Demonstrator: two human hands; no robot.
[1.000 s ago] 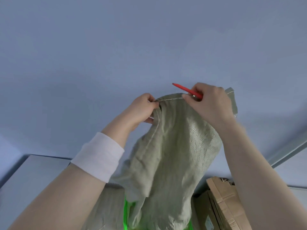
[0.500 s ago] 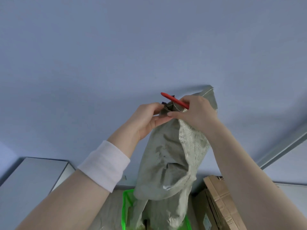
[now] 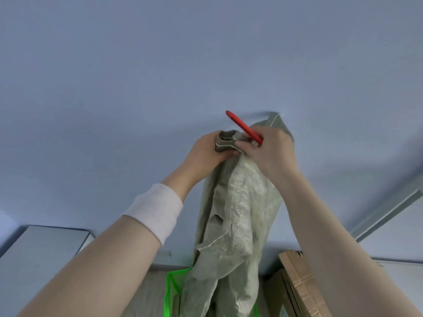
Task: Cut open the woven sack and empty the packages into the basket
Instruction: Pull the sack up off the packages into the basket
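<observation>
A grey-green woven sack (image 3: 235, 216) hangs limp from both of my raised hands, its lower end dropping over a basket with a bright green rim (image 3: 170, 284). My left hand (image 3: 206, 154) grips the bunched, folded top edge of the sack. My right hand (image 3: 270, 152) holds the sack's top right beside it, with a red cutter (image 3: 243, 128) sticking up and left out of its fingers. A corner of the sack pokes up behind my right hand. No packages are visible.
A pale blue wall fills the background. Brown cardboard boxes (image 3: 299, 287) stand at the lower right beside the basket. A grey-white cabinet top (image 3: 43, 245) lies at the lower left. A white wristband sits on my left forearm.
My hands have drawn together, gathering the sack's spread top edge into a folded bunch. The sack has narrowed and hangs straighter over the basket.
</observation>
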